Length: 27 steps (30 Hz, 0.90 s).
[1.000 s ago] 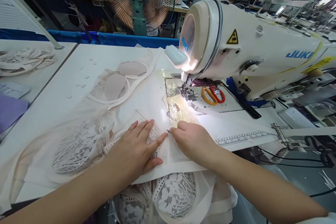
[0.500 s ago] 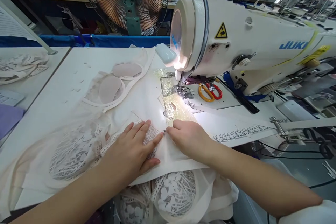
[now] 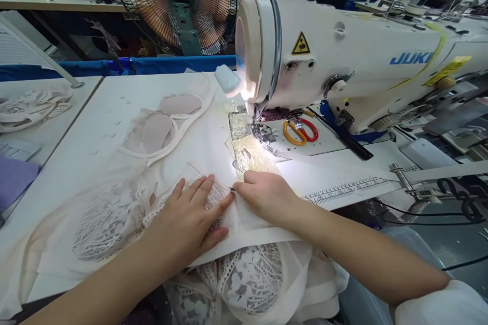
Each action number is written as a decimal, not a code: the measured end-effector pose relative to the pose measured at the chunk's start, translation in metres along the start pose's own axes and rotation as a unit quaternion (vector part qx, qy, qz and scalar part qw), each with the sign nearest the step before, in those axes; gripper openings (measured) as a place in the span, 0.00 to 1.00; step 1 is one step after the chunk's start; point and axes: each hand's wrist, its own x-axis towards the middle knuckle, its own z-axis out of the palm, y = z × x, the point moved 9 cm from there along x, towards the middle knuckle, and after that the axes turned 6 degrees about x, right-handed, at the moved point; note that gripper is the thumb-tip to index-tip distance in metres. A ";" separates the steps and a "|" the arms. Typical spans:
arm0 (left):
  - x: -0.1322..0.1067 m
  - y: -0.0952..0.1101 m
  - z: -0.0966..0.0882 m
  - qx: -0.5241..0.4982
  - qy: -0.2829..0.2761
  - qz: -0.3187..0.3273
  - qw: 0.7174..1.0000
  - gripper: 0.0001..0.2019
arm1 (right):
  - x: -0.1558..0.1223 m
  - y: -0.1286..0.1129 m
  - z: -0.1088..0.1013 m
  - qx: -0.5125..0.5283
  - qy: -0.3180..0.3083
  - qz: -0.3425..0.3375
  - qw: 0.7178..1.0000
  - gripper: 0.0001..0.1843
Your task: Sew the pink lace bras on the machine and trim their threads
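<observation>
A cream lace garment (image 3: 114,213) lies spread over the white sewing table (image 3: 95,106), its padded cups (image 3: 163,122) toward the back. My left hand (image 3: 190,218) rests flat on the lace edge with fingers stretched out. My right hand (image 3: 263,195) is curled just to its right, pinching a small metal tool whose tip (image 3: 231,189) touches the fabric. Both hands sit a little in front of the presser foot (image 3: 263,134) of the white Juki sewing machine (image 3: 343,66), whose lamp lights the fabric.
Orange and red scissors (image 3: 299,131) lie on the machine bed behind the needle. A printed ruler strip (image 3: 343,190) runs along the table's right edge. A standing fan (image 3: 175,5) is behind the table. More lace pieces (image 3: 30,104) lie on the left table. Another person sits far back.
The view has shifted, so the machine and table sit further left in frame. Both hands stay in the same pose on the fabric.
</observation>
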 end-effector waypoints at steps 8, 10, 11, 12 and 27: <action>0.000 0.002 0.002 0.014 -0.018 0.005 1.000 0.23 | -0.028 0.015 -0.014 0.001 -0.037 0.029 0.999 0.08; 0.000 -0.002 0.004 0.011 -0.021 0.004 1.000 0.23 | -0.039 0.024 -0.026 0.041 -0.019 0.067 0.997 0.08; 0.000 -0.005 0.005 0.007 -0.021 0.007 1.000 0.23 | -0.044 0.028 -0.033 0.078 0.004 0.087 0.993 0.08; 0.001 -0.008 0.005 0.002 -0.022 0.014 1.000 0.23 | -0.049 0.032 -0.038 0.124 0.030 0.108 0.986 0.08; 0.008 0.034 -0.015 -0.002 0.069 -0.102 0.992 0.20 | -0.049 0.032 -0.023 0.222 0.058 0.140 0.963 0.07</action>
